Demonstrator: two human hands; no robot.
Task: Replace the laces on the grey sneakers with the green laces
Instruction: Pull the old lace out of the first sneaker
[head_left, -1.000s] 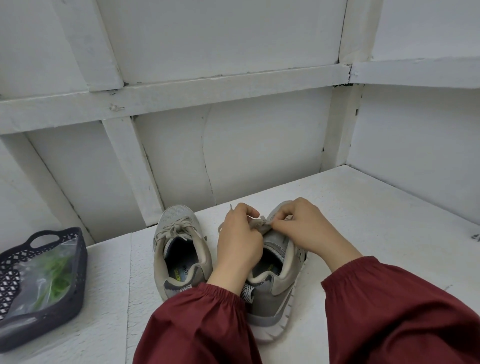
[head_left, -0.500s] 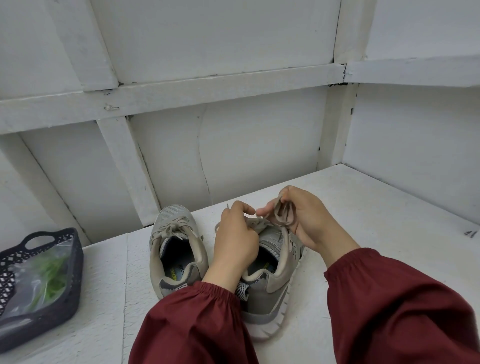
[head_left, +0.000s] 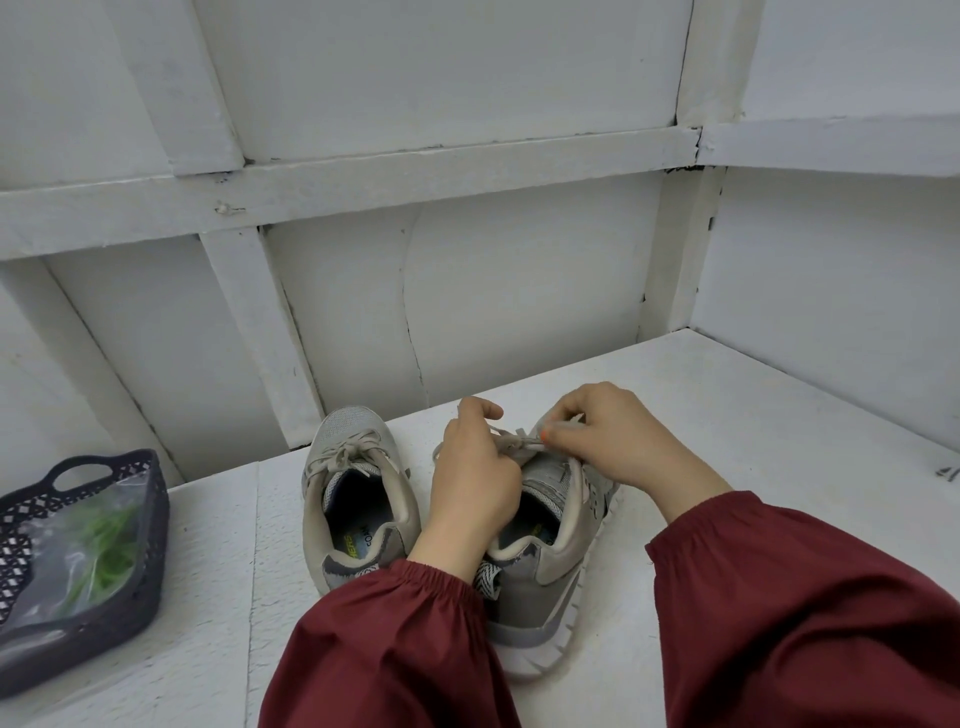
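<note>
Both hands work at the near sneaker (head_left: 550, 587): L hand (head_left: 470, 483) has fingers curled, pinching its grey lace (head_left: 511, 441) at the knot, and R hand (head_left: 618, 441) pinches the same lace w/ thumb + fingertips from the other side. 2nd sneaker (head_left: 353, 499), lace tied, stands just left of the near sneaker. Green laces (head_left: 106, 545) are in a clear bag in the dark basket (head_left: 158, 530), well left of it.
</note>
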